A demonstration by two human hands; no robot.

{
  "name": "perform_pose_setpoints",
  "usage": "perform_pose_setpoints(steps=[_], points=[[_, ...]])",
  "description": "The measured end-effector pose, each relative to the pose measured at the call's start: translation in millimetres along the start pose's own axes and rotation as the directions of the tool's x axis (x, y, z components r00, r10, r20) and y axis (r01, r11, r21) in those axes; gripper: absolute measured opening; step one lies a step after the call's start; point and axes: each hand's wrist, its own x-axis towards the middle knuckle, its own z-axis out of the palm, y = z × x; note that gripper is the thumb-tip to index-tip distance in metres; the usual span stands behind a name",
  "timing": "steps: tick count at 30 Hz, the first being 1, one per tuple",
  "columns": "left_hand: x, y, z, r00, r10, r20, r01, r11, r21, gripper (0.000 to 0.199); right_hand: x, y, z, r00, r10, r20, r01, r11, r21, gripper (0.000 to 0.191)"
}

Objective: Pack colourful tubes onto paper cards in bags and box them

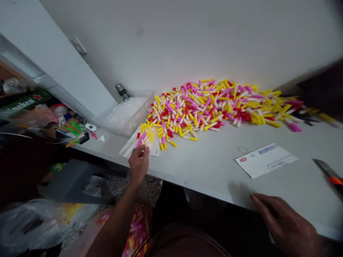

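Observation:
A large pile of small yellow, pink, red and white tubes (193, 107) lies on the table against the wall. At the pile's left end, more tubes rest on a white sheet or bag (128, 147). My left hand (138, 162) is at this bag's front edge, fingers bent together by the tubes; what the fingertips pinch is too small to make out. My right hand (286, 223) is over the table's front edge at the right, its fingers close together and partly hidden. Beyond it lies a white envelope (265, 160) with a thin rubber band (243, 150) beside it.
An orange-and-black cutter (333, 179) lies at the table's right. A clear plastic bag (125, 114) and a dark bottle (122, 91) stand at the back left. Small green items (75, 129) are at the far left. Below are a grey bin (71, 182) and plastic bags (32, 225).

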Motion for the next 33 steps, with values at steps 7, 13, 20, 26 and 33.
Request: perform_pose_setpoints(steps=[7, 13, 20, 26, 33], points=[[27.2, -27.0, -12.6, 0.977, 0.142, 0.161, -0.178, 0.955, 0.236, 0.03, 32.3, 4.1, 18.4, 0.999, 0.025, 0.034, -0.02, 0.99, -0.137, 0.041], [9.7, -9.3, 31.2, 0.909, 0.117, 0.401, -0.37, 0.669, 0.644, 0.041, 22.4, 0.4, 17.9, 0.997, -0.075, 0.007, 0.075, 0.984, -0.164, 0.039], [16.5, -26.1, 37.8, 0.954, 0.068, 0.29, -0.256, 0.689, 0.678, 0.044, 20.9, -5.8, 19.4, 0.992, -0.126, -0.029, 0.119, 0.976, -0.182, 0.037], [45.7, -24.9, 35.5, 0.907, -0.252, 0.338, 0.008, 0.811, 0.585, 0.032, 22.0, -6.0, 22.0, 0.982, -0.178, -0.057, 0.159, 0.955, -0.249, 0.04], [42.5, -17.2, 26.2, 0.931, -0.146, 0.336, -0.116, 0.751, 0.65, 0.035, 22.2, -4.7, 25.0, 0.966, -0.24, -0.095, 0.212, 0.947, -0.24, 0.034]])
